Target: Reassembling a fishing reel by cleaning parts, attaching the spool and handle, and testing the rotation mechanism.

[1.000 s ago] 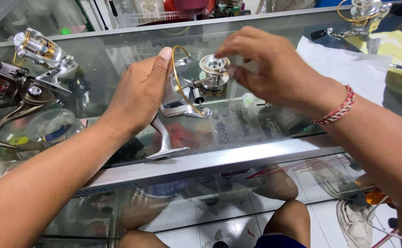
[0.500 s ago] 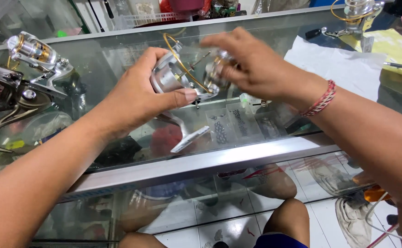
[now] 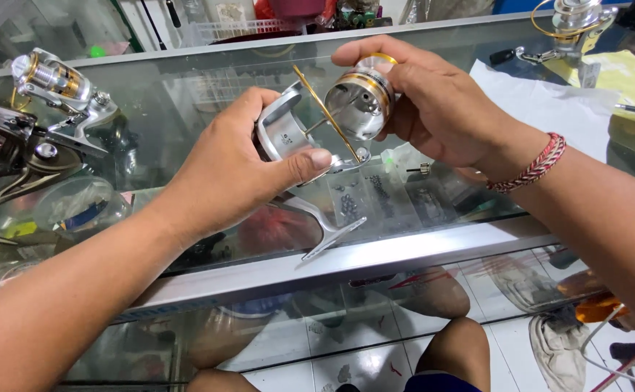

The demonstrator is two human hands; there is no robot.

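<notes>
Left hand (image 3: 241, 170): clamped around the silver reel body (image 3: 282, 134), held above the glass counter (image 3: 186, 94).
Right hand (image 3: 433, 105): fingers closed on the spool (image 3: 361, 101).
Relation: spool just right of body, axis tilted toward it.

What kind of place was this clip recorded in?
Most likely a fishing tackle shop or reel repair counter. The hands work over a glass display counter with small parts inside, spare spinning reels sit at its left, and the left hand holds a silver reel body.
</notes>
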